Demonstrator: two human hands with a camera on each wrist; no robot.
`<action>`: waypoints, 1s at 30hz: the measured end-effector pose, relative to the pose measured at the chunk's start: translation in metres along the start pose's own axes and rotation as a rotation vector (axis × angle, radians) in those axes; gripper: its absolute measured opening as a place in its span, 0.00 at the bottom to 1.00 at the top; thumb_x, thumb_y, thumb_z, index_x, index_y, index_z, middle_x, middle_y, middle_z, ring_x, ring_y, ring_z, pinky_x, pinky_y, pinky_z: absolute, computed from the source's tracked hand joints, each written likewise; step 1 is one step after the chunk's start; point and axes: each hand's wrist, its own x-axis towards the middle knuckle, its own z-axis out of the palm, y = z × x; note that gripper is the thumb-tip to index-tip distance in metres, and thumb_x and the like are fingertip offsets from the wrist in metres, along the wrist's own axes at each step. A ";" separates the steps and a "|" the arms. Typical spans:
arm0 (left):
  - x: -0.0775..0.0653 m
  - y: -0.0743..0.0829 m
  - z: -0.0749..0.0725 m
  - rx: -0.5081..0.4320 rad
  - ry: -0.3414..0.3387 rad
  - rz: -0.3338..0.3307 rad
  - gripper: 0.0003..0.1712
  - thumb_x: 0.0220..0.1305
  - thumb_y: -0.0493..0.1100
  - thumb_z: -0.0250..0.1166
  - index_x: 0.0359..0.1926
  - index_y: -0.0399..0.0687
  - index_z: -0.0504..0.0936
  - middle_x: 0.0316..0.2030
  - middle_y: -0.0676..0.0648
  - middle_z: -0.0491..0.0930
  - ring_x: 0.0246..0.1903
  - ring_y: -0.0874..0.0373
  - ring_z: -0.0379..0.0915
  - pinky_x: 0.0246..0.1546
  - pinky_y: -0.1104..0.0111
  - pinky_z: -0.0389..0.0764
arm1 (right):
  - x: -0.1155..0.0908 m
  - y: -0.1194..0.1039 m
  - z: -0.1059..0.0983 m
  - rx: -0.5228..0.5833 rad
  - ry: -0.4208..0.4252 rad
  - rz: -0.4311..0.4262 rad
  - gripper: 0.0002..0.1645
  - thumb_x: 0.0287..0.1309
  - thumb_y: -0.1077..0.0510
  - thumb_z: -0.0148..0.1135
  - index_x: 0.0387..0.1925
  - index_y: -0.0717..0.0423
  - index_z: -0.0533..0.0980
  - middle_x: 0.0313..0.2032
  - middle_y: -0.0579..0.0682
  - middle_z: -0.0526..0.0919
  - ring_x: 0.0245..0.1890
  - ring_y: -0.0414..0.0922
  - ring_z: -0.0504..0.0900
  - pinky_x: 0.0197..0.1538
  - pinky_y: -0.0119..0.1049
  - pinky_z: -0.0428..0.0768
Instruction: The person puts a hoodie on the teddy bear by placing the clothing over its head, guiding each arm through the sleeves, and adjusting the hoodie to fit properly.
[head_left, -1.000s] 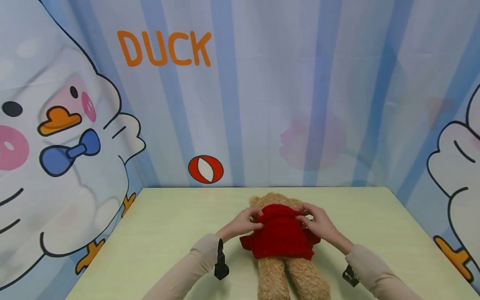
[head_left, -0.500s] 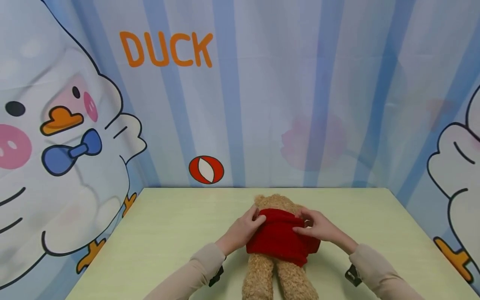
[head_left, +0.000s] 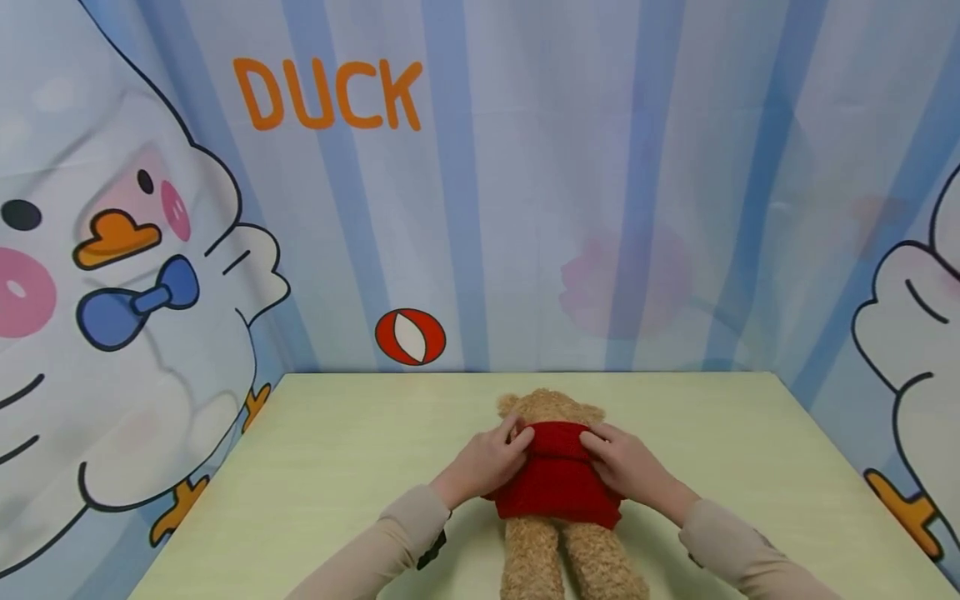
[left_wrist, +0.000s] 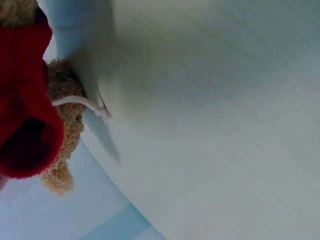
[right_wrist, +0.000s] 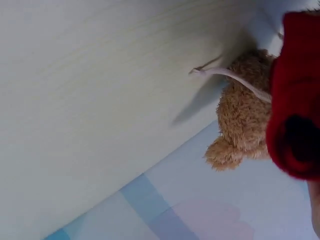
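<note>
A light-brown teddy bear [head_left: 551, 406] with curly fur lies on the table, head toward the back and legs toward me, its face hidden. It wears a red hoodie [head_left: 555, 492], folded over near the neck. My left hand [head_left: 483, 458] pinches the cloth at the left shoulder, thumb on top. At the right shoulder my right hand [head_left: 633, 462] pinches the cloth the same way. Both wrist views show the empty-looking sleeve ends, and a pale drawstring [right_wrist: 232, 76] hangs below the bear's head in the right wrist view.
The pale yellow-green table [head_left: 360, 442] reaches back to a blue striped curtain [head_left: 517, 183] printed with ducks and the word DUCK. Curtain sides with cartoon ducks [head_left: 172, 400] flank the table left and right.
The bear swung slightly askew half a second ago and now lies straighter. My right hand has moved from loosely touching the hoodie to pinching its shoulder; my left thumb has come over the cloth.
</note>
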 end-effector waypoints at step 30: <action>0.025 0.015 -0.014 0.363 -0.174 0.077 0.16 0.60 0.40 0.56 0.49 0.43 0.72 0.44 0.45 0.73 0.36 0.60 0.75 0.27 0.76 0.77 | 0.015 0.004 -0.006 -0.248 -0.024 -0.104 0.21 0.68 0.56 0.28 0.29 0.59 0.67 0.26 0.51 0.70 0.19 0.42 0.71 0.17 0.27 0.69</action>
